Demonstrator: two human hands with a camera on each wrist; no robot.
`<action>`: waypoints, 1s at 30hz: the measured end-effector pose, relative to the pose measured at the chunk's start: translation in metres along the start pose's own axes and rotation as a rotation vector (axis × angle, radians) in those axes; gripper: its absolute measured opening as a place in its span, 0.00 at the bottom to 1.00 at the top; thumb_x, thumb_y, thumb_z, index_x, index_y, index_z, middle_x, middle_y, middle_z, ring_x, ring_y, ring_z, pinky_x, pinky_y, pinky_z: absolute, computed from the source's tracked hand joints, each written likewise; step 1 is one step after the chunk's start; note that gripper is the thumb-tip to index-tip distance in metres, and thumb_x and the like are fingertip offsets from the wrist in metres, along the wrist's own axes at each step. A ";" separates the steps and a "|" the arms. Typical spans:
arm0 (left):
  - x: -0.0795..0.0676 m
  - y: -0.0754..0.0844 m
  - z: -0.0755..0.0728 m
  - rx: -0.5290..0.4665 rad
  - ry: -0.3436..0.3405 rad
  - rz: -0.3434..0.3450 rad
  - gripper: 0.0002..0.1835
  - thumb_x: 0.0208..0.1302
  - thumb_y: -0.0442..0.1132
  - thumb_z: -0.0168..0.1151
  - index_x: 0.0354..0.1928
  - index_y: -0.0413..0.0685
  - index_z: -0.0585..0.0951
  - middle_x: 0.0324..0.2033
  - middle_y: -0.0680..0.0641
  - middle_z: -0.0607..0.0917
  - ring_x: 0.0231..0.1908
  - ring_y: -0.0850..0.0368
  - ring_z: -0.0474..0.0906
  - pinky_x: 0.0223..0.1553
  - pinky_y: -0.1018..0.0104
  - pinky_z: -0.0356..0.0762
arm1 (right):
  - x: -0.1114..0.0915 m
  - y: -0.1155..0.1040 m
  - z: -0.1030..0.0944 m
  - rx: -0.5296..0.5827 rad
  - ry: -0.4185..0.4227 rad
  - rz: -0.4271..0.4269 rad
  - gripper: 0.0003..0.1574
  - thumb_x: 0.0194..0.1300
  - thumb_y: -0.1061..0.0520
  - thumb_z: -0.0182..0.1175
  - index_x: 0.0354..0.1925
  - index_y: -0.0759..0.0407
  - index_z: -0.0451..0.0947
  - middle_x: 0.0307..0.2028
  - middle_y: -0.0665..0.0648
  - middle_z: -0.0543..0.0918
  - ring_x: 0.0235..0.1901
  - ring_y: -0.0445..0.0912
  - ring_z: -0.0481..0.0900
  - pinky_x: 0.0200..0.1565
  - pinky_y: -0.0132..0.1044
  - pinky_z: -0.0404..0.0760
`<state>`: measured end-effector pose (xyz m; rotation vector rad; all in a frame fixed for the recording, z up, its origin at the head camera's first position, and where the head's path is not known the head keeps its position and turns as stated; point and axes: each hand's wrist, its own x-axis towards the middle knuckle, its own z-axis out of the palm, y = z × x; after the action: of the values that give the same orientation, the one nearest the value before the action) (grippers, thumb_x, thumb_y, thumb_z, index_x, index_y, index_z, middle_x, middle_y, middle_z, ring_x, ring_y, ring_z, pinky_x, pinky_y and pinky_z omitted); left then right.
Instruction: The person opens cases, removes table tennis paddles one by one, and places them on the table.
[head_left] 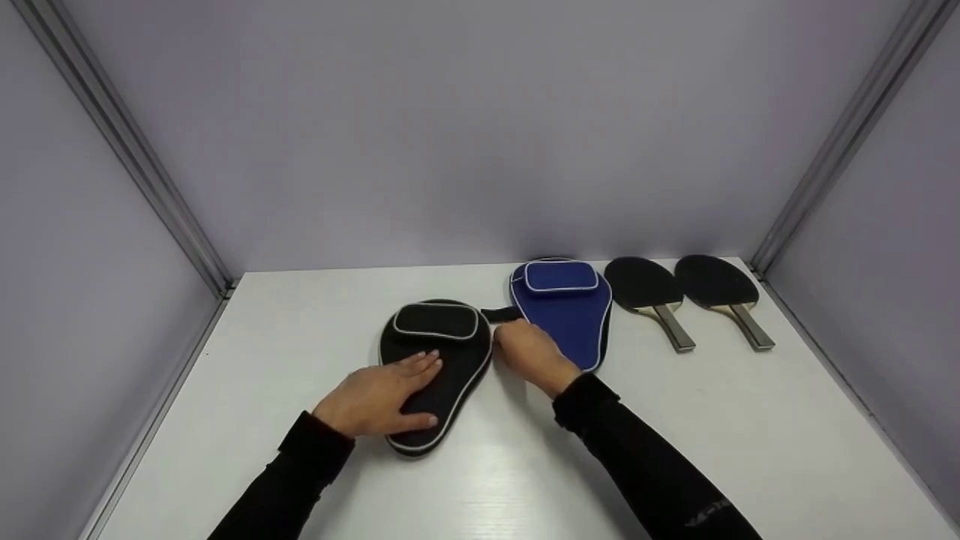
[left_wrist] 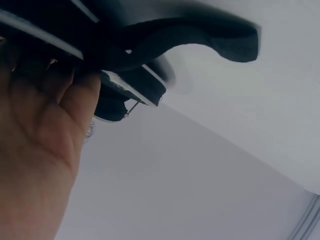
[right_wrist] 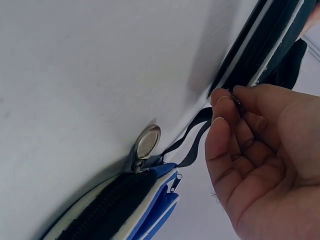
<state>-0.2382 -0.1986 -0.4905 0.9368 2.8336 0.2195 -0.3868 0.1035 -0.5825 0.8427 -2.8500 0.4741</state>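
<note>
A black table tennis bat case (head_left: pixel 461 360) with white piping and a small pocket lies on the white table. My left hand (head_left: pixel 382 397) rests on its front, fingers spread flat. At the case's right edge, my right hand (head_left: pixel 532 356) pinches a small metal zipper pull (right_wrist: pixel 235 99), mostly covered by the fingertips. The zipped side of the black case (right_wrist: pixel 262 45) shows in the right wrist view. Beside the right hand lies a blue bat case (head_left: pixel 562 319) with its own metal zipper pull (right_wrist: pixel 148 142). In the left wrist view a black strap (left_wrist: pixel 200 37) sticks out from the black case.
Two black table tennis bats (head_left: pixel 645 283) lie side by side at the back right, handles toward the front. A dark strap (head_left: pixel 501 314) lies between the two cases. Pale walls (head_left: pixel 480 150) close off the table's back and sides.
</note>
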 end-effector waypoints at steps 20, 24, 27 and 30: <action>0.010 -0.002 0.002 -0.021 0.023 -0.104 0.49 0.86 0.66 0.66 0.92 0.42 0.66 0.93 0.40 0.65 0.91 0.37 0.66 0.87 0.38 0.76 | -0.018 -0.031 -0.013 0.048 0.055 -0.180 0.10 0.75 0.61 0.72 0.33 0.56 0.89 0.33 0.60 0.95 0.35 0.58 0.95 0.36 0.58 0.91; 0.014 -0.004 0.002 -0.014 0.033 -0.112 0.49 0.86 0.65 0.65 0.92 0.41 0.67 0.93 0.39 0.66 0.91 0.37 0.66 0.87 0.38 0.75 | -0.034 -0.070 -0.055 0.085 0.010 -0.170 0.09 0.74 0.68 0.71 0.33 0.63 0.89 0.33 0.65 0.95 0.34 0.62 0.95 0.36 0.61 0.90; 0.016 -0.005 0.002 -0.017 0.038 -0.118 0.49 0.86 0.65 0.65 0.92 0.39 0.66 0.93 0.38 0.65 0.92 0.36 0.66 0.88 0.38 0.74 | -0.037 -0.081 -0.061 0.057 -0.028 -0.152 0.09 0.76 0.68 0.71 0.34 0.63 0.92 0.34 0.64 0.96 0.36 0.60 0.95 0.38 0.58 0.91; 0.019 -0.008 0.001 -0.020 0.039 -0.127 0.49 0.86 0.65 0.65 0.92 0.39 0.66 0.93 0.38 0.65 0.92 0.36 0.65 0.89 0.38 0.73 | -0.037 -0.087 -0.061 0.040 -0.058 -0.136 0.09 0.78 0.66 0.71 0.37 0.61 0.94 0.36 0.62 0.96 0.38 0.59 0.96 0.39 0.58 0.92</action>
<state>-0.2576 -0.1931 -0.4946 0.7529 2.9076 0.2534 -0.3059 0.0736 -0.5100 1.0669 -2.8186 0.4989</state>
